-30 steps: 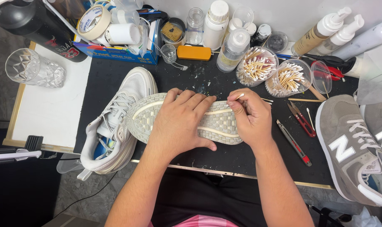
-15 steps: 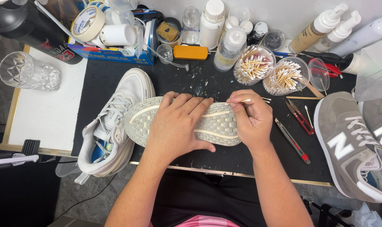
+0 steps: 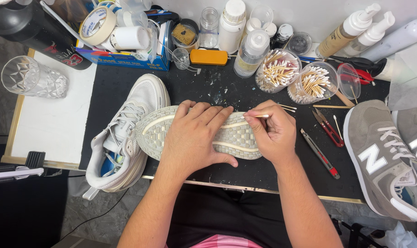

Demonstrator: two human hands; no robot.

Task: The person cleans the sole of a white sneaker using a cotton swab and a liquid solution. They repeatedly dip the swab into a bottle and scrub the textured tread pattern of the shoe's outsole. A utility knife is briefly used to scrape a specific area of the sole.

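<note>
- The left hand (image 3: 192, 140) lies flat on an upturned sole (image 3: 236, 138), fingers spread and pressing it down on the black mat (image 3: 126, 82).
- The right hand (image 3: 276, 135) pinches a cotton swab (image 3: 259, 116) between thumb and fingertips, fingers closed on the stick; the tip sits on the sole's edge near the heel end.
- The sole-up shoe lies across the mat in front of the person, its toe touching a second white shoe (image 3: 126, 133) that rests on its side to the left.
- Judged step: swab-cleaning the tread grooves and the rim of the sole.
- The next move seems to call for a steady hold from the flat hand and small, light strokes along the groove, with a fresh swab when the tip soils.
- Two tubs of swabs (image 3: 293, 76) stand just beyond the right hand; a red cutter (image 3: 321, 154) and nippers (image 3: 328, 127) lie to its right, and a grey shoe (image 3: 383, 156) lies further right.
</note>
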